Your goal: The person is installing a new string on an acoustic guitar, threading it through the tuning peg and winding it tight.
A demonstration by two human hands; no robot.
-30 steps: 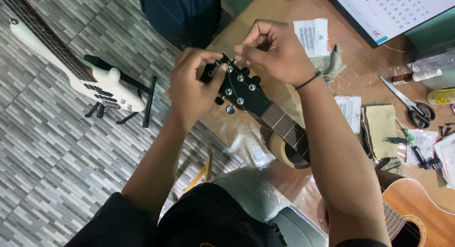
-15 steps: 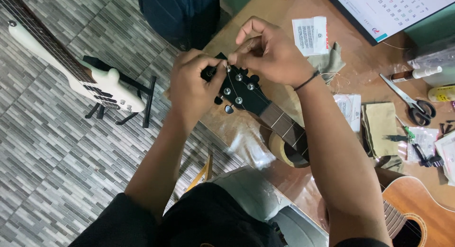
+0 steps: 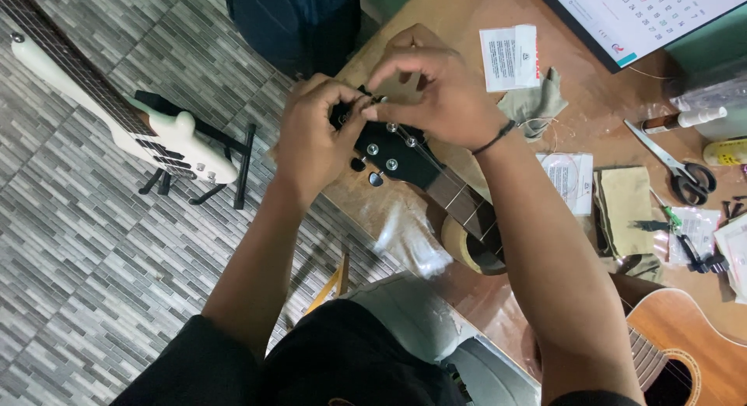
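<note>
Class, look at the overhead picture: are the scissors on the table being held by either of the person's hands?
No: the scissors lie alone on the table, while the left hand and right hand grip the guitar headstock.

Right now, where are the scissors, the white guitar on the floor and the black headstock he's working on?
Scissors (image 3: pixel 675 166): head view, on the pivot where blades meet handles.
White guitar (image 3: pixel 167 145): head view, on its white body.
Black headstock (image 3: pixel 405 161): head view, on its flat black face between the tuner posts.
</note>
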